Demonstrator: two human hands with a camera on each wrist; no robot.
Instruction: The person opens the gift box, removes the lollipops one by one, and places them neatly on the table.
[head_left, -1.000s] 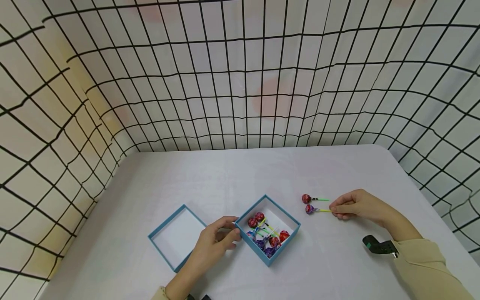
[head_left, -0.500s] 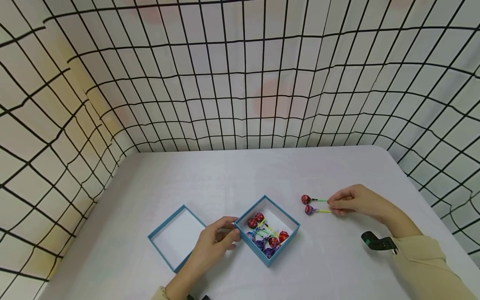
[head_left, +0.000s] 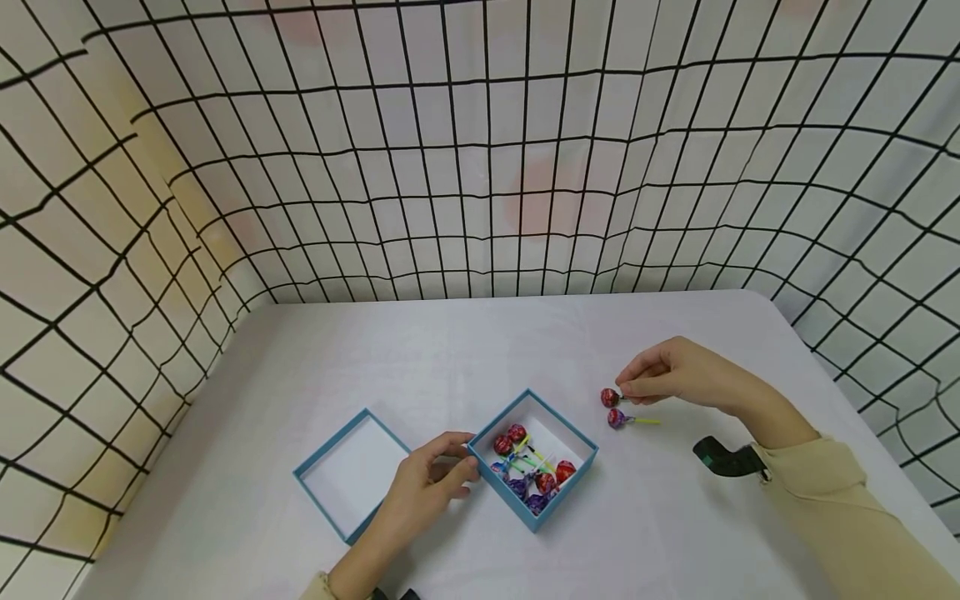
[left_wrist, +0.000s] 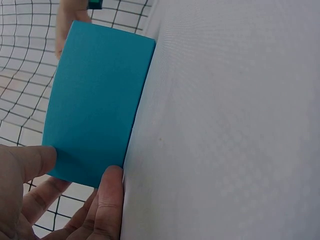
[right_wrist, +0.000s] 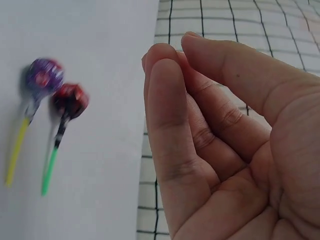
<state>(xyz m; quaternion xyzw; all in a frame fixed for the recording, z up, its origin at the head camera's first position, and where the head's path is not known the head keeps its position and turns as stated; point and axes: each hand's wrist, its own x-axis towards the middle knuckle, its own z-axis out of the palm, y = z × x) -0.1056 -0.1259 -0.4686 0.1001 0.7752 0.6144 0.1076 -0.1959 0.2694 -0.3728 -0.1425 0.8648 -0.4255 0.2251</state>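
My left hand holds the left corner of an open-topped blue box, thumb on one wall and fingers round the corner. In the left wrist view the blue box wall fills the space beyond the fingertips. Inside the box lie several wrapped lollipops. My right hand hovers just above a red lollipop with a green stick; beside it lies a purple lollipop with a yellow stick. Seen from the right wrist, thumb and fingertips are bent loosely with nothing between them, apart from both lollipops.
A blue-rimmed lid, white inside, lies on the table left of the box, partly behind my left forearm. The white-covered table ends at a black grid net along the back and sides.
My right hand has moved left and away from me, from the stick ends towards the red lollipop's head. Both lollipops, the box and my left hand keep their places.
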